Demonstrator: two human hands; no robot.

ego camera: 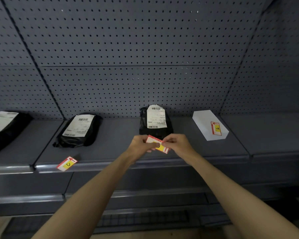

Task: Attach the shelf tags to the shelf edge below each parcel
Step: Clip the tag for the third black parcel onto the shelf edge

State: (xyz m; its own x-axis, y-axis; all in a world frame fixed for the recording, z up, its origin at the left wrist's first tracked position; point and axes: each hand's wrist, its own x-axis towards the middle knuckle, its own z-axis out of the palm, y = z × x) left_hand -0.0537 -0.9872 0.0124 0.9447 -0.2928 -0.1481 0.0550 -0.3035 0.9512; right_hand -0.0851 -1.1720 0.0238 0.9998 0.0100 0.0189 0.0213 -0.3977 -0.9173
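Both hands, left hand (139,144) and right hand (176,144), pinch one red and yellow tag (158,146) with their fingers, held above the shelf edge (110,165) just before the middle black parcel (155,120). Another tag (67,163) lies on the edge below the left parcel (78,130).

Leftmost black parcel (5,130) runs off the frame edge — every label's print blurs beyond reading

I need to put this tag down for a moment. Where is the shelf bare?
Bare shelf lies between the left black parcel and the middle black parcel, also right of the white box. Crowded where both hands hold the tag.
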